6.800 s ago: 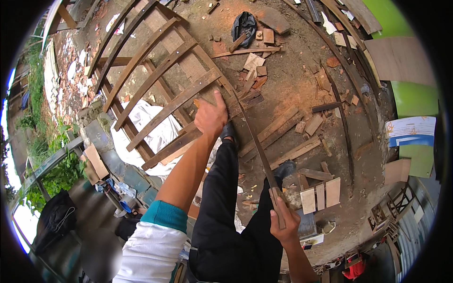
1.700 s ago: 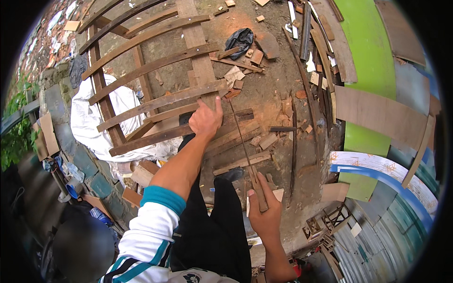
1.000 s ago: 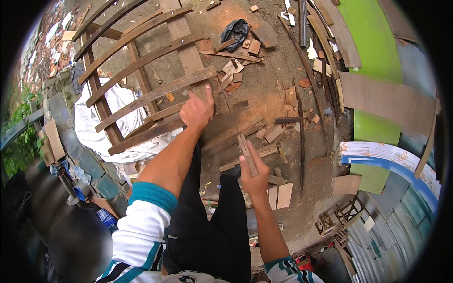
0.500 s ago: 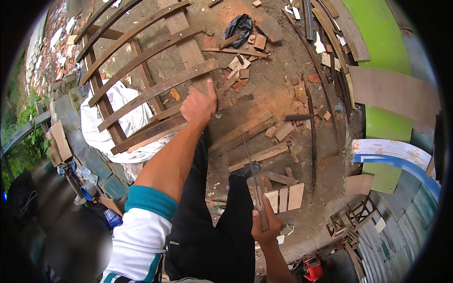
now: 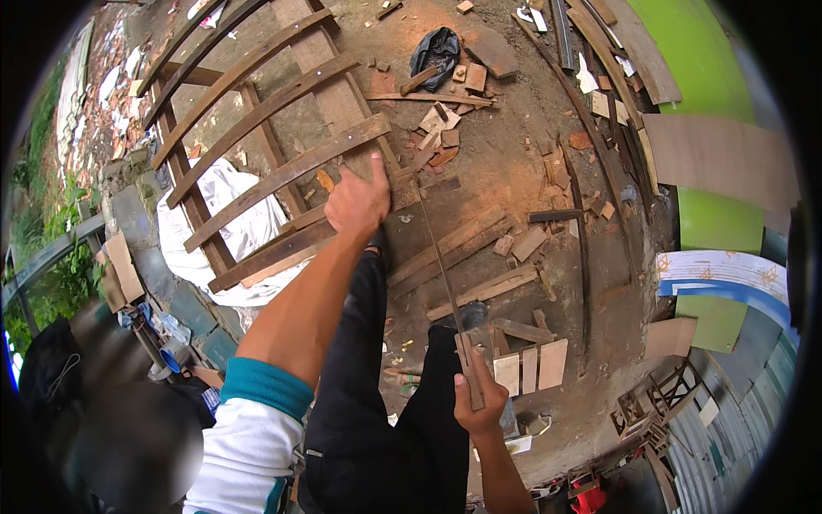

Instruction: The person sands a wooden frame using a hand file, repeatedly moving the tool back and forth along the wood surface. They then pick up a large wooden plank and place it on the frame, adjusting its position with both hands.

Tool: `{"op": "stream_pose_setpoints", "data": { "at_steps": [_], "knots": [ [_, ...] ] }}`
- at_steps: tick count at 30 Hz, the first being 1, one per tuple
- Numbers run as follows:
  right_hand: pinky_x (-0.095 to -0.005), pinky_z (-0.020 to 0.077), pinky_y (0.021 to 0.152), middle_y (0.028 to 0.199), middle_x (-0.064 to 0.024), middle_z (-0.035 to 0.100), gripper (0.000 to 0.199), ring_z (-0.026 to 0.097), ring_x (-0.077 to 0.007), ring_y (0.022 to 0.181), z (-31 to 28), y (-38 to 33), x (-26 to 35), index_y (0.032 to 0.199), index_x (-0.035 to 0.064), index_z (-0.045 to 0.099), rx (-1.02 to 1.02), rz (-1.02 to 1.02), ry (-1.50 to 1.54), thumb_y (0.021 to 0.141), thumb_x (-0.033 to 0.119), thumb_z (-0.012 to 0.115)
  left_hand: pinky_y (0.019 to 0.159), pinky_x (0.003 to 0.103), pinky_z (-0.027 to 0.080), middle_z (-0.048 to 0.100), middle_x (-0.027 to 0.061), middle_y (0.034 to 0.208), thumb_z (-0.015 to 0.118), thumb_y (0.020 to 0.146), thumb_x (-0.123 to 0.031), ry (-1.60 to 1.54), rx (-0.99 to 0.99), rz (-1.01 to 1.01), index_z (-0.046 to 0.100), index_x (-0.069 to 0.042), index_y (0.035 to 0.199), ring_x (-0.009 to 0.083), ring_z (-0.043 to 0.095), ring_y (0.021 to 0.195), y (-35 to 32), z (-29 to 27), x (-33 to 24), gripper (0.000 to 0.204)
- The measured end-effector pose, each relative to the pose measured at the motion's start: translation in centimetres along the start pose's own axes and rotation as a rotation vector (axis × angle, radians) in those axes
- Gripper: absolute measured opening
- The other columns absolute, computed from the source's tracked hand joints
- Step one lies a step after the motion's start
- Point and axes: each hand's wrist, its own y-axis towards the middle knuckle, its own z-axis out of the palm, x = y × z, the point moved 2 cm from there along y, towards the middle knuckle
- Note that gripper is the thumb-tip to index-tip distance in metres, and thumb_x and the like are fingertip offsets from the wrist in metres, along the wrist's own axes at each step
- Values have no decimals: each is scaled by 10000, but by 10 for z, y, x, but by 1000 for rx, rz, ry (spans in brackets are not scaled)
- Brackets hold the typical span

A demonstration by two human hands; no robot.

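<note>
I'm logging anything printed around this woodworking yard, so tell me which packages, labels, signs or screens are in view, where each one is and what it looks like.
Panel: far right, beside the green wall; curved white board with a blue band and small orange marks, possibly a sign.
Black bag: top centre on the dirt; crumpled, no label visible.
Packets: lower left by the wall; too blurred to describe.
No screens in view.

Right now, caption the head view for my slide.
Left hand braces a wooden frame while right hand grips a handsaw.
</note>
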Motion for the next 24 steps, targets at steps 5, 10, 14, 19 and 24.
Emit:
{"op": "stream_pose_setpoints", "data": {
  "at_steps": [5, 10, 14, 19, 24],
  "knots": [
    [-359, 597, 745, 1181, -258, 703, 474, 748, -343, 962, 68, 110, -19, 1346, -44, 602, -25, 54, 141, 891, 51, 694, 917, 517, 509, 697, 337, 1028, 355, 970, -692, 43, -7, 18, 556, 91, 1243, 474, 685, 1010, 4, 9, 1, 853],
    [-368, 588, 789, 1177, -259, 704, 468, 733, -360, 1002, 70, 108, -21, 1349, -31, 608, -52, -29, 147, 901, 71, 696, 944, 515, 500, 687, 341, 1069, 343, 966, -711, 76, -30, 7, 570, 91, 1253, 475, 672, 1053, -2, 11, 9, 882],
    [-399, 596, 815, 1150, -298, 698, 484, 730, -402, 1001, 15, 11, -11, 1322, -73, 606, -14, -8, 57, 871, 65, 717, 958, 514, 491, 689, 335, 1077, 345, 967, -711, 57, -79, 34, 580, 93, 1238, 480, 664, 1070, 4, 6, 4, 880],
    [-400, 602, 772, 1103, -312, 703, 467, 744, -397, 952, 3, -18, -32, 1299, -96, 611, -27, -159, 64, 851, 4, 702, 942, 521, 495, 679, 359, 1071, 341, 981, -682, 63, -69, 50, 556, 108, 1250, 488, 663, 1066, 4, 11, 8, 862],
    [-368, 593, 737, 1121, -214, 732, 424, 750, -356, 916, 86, 148, -31, 1315, -18, 634, -111, -74, 175, 909, 86, 704, 935, 528, 498, 676, 368, 1058, 336, 986, -671, 48, -49, 67, 534, 114, 1267, 499, 665, 1051, 1, 13, 3, 858]
  ]
}}
